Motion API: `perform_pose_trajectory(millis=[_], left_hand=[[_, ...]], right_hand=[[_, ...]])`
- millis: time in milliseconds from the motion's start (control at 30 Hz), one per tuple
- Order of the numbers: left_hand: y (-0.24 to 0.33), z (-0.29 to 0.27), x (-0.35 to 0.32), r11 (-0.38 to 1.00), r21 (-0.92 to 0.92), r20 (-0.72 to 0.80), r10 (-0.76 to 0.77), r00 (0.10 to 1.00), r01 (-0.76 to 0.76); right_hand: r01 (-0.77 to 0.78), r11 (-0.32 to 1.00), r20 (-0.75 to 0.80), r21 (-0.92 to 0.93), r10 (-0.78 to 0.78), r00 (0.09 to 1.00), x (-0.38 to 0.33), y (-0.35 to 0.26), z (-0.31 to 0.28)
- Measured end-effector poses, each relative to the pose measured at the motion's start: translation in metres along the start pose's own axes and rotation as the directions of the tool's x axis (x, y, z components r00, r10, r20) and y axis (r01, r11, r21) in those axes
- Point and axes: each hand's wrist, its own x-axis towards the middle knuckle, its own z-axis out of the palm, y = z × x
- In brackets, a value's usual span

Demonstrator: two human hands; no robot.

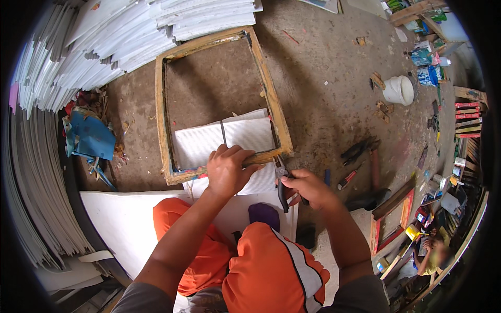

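Note:
A rectangular wooden frame point(160, 115), worn and paint-stained, stands in front of me. My left hand point(228, 169) is closed over its near rail. In my right hand point(311, 189) is a pair of pliers point(282, 197) with dark handles. Their jaws are at the frame's near right corner; whether they grip anything there is too small to tell. Under the near part of the frame lies a bundle of white ribbed sheets point(198, 143) with a dark band across it. My orange-clad knees are just below, beside a white board point(120, 214).
Tall stacks of white sheets point(130, 39) fill the left and far left. A blue crumpled item point(93, 133) lies near them. On the right floor are dark pliers point(357, 148), a screwdriver point(348, 179), a hammer point(374, 169), a white bucket point(398, 91) and a red-edged frame point(407, 208). Another person sits lower right.

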Motion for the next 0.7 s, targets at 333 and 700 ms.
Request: perform_pose_trajectory(millis=[333,700], left_hand=[[0.0,0.0,0.001,1.0,0.005,0.039,-0.01,0.999,0.01],[0.002,-0.002,0.001,1.0,0.025,0.032,0.0,0.999,-0.001]], right_hand=[[-0.086,0.974,0.264,0.21,0.028,0.964,0.021,-0.016,-0.022],[0.184,0.981,-0.133,-0.06,-0.191,0.973,0.008,-0.005,0.024]])
